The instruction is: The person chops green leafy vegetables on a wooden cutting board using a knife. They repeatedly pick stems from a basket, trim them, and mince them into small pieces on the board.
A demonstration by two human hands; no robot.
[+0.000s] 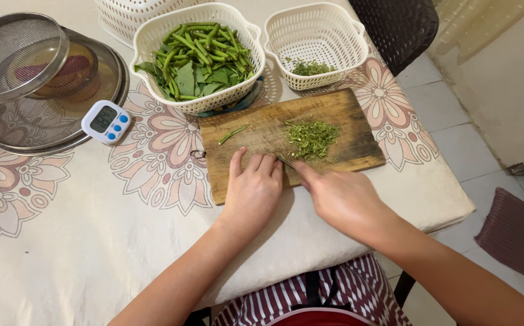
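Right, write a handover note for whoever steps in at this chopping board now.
Left hand: flat on the wooden chopping board, fingers pinning a green stem. Right hand: grips a knife, mostly hidden.
Done: pile of chopped greens on the board; a few bits in the small white basket.
Left: one loose stem on the board; large white basket full of green beans and leaves.

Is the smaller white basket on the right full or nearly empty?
Nearly empty: the smaller white basket holds only a thin scatter of chopped greens on its bottom.
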